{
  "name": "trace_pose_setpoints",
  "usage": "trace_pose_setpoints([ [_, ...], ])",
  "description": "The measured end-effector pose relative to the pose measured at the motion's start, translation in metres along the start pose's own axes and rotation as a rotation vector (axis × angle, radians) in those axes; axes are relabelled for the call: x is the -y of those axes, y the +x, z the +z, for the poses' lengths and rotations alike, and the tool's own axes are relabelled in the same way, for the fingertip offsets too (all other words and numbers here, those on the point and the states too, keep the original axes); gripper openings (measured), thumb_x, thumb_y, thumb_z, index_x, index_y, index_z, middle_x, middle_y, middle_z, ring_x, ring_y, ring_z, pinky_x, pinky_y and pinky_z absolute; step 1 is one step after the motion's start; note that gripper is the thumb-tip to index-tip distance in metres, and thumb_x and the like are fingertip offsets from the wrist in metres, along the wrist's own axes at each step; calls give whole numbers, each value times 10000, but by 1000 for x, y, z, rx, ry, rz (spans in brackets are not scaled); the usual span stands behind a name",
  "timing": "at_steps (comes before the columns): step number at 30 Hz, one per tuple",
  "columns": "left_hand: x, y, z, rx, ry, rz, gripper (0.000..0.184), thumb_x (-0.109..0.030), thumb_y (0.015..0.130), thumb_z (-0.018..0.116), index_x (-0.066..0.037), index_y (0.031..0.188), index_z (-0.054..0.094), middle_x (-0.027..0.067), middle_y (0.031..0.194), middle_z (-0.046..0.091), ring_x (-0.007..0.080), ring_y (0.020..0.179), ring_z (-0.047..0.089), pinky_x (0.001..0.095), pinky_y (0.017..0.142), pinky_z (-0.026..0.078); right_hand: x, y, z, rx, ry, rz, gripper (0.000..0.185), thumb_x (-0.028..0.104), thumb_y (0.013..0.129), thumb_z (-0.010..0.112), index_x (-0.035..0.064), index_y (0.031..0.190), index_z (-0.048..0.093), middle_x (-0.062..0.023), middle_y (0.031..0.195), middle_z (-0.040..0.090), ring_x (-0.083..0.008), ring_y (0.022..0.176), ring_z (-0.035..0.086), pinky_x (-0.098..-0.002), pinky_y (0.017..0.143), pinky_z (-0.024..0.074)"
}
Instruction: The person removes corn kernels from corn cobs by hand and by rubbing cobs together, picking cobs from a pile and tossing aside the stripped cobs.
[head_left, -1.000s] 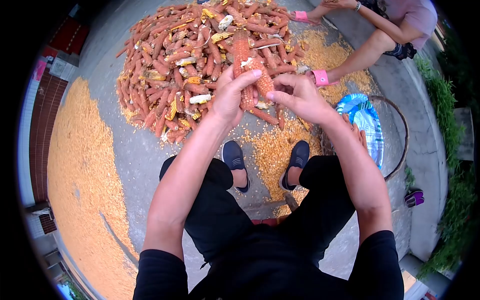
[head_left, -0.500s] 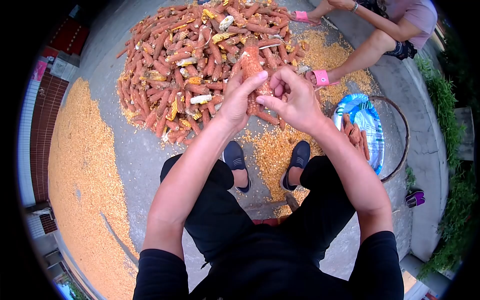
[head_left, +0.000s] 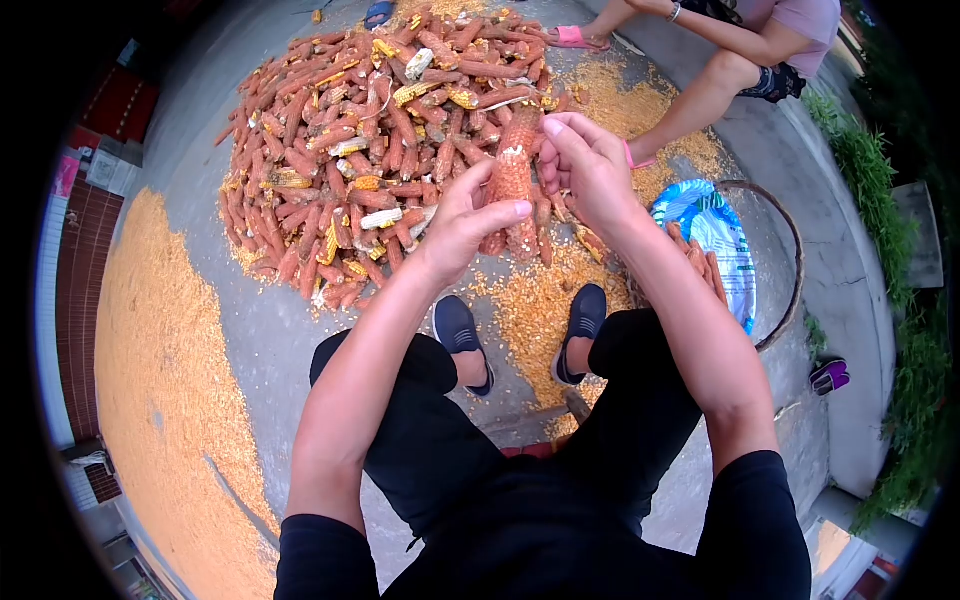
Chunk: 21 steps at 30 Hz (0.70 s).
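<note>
My left hand (head_left: 465, 222) is wrapped round a reddish corn cob (head_left: 514, 178), its thumb lying across the lower part. The cob stands nearly upright in view, with a few pale spots on its face. Close to its upper right side is my right hand (head_left: 583, 168), fingers curled and thumb pressed toward them; whether anything is between the fingertips is too small to tell. Beyond both hands lies a large heap of cobs (head_left: 330, 170), mostly bare, some with yellow kernels. Loose kernels (head_left: 530, 310) cover the ground between my shoes.
A handled basket with a blue-and-white liner (head_left: 735, 255) holds cobs at the right. Another person's leg (head_left: 690, 105) is at the upper right. Spread kernels (head_left: 170, 400) cover the left ground. A purple shoe (head_left: 829, 377) lies far right.
The view has shifted slightly, with the heap now further left. My right hand has lifted toward the upper part of the cob, and its fingers have moved off the lower part.
</note>
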<state>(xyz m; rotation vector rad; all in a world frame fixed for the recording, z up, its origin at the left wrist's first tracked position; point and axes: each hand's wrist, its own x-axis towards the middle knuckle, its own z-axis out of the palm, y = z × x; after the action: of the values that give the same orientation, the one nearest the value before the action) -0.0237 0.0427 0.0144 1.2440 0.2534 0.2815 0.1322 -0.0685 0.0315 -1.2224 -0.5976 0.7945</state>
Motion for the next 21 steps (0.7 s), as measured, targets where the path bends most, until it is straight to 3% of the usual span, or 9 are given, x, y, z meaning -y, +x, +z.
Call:
trace_pose_setpoints([
  [7,1,1,1,83,157,4,619,-179,842,762,13,1375,512,58,1138,657,127,1020,620,299,914,495,-5,6,-13,-14,153,37,225,268,1032,601,54,960,595,-24,770,592,-121,620,570,-273,550,463],
  [10,3,0,6,100,62,-34,615,-209,836,743,4,1365,511,72,1167,643,151,1051,624,320,945,501,-3,6,-17,1,216,50,218,254,1037,593,63,935,573,-24,778,577,-132,637,562,-291,562,462],
  [19,-1,-3,8,236,-208,-101,610,-416,929,621,15,1346,513,127,984,622,175,849,620,307,670,539,-6,8,-25,81,365,32,156,162,1019,603,13,985,632,-38,783,601,-125,645,574,-296,581,481],
  [21,1,-3,9,231,-242,-108,618,-437,941,609,16,1349,509,128,977,625,177,821,622,304,668,538,-6,8,-25,72,369,40,145,141,1013,603,-1,1013,630,-48,794,604,-134,649,577,-299,583,483],
])
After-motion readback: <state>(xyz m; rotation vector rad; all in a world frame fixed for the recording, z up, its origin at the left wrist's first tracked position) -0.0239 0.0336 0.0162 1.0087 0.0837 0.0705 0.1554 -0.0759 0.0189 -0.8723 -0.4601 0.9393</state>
